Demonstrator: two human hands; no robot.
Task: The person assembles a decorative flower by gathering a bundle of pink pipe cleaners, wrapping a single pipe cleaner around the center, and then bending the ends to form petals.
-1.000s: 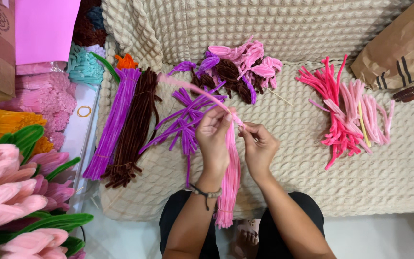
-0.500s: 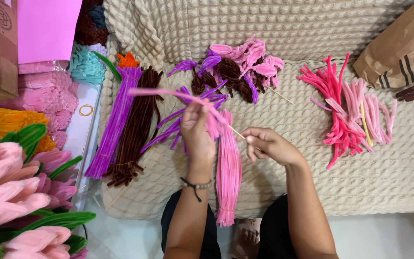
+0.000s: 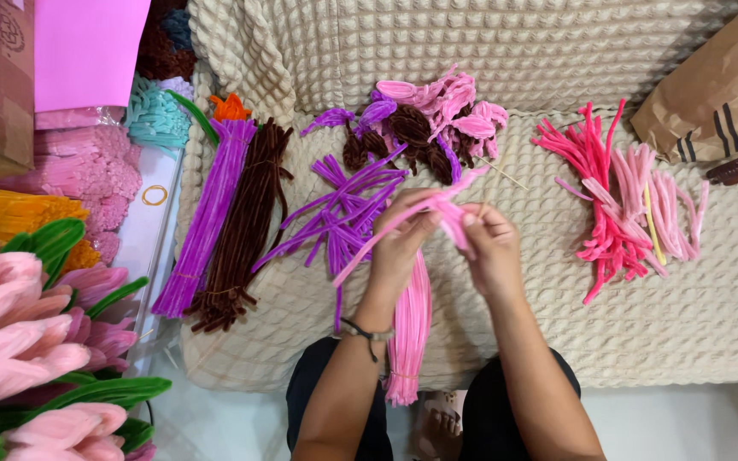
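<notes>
Head view shows your left hand and right hand pinching shut on a fuzzy pink pipe cleaner at frame centre. Below hangs a pink pipe-cleaner bundle; purple pipe cleaners lie just left, hot-pink ones right. Your strand slants from lower left to upper right.

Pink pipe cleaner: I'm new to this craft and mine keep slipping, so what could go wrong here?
1. Both hands, left and right, pinch the pink pipe cleaner at the fingertips only; the grip might slip mid-bend.
2. The pink bundle hangs over the cushion's front edge and could slide off.
3. The loose purple stems lie right beside the hands and may snag.
</notes>
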